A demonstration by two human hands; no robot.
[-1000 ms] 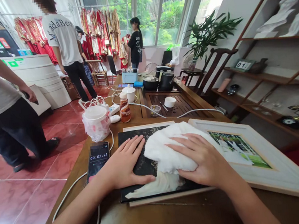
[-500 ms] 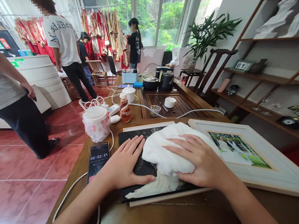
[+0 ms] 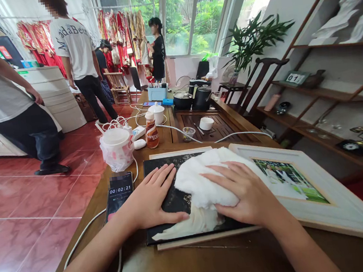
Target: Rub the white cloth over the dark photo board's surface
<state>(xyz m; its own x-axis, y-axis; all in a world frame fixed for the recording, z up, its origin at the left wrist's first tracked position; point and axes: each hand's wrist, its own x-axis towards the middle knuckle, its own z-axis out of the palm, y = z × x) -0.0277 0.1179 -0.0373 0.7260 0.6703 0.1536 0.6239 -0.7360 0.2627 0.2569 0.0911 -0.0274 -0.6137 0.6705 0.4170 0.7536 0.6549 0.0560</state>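
Note:
My left hand lies flat with fingers stretched out on the left part of a dark picture panel. A pale, draped shape shows along the panel's lower side. My right hand is spread over a bunched white towel, gripping it and pressing it on the panel. The towel covers much of the panel's middle and right. A light wooden edge shows beneath the panel. Close on the right lies a white-framed photo, its left side partly behind the towel and my right hand.
Left of the panel are a phone with a cable and a bag-lined bucket. Beyond stand a brown bottle, a lidded white cup and a tea tray with a small bowl. Several people stand in the room.
My right hand and the towel have shifted slightly to the right, baring a little more of the panel. My left hand stays in place. The person at far left has taken a step.

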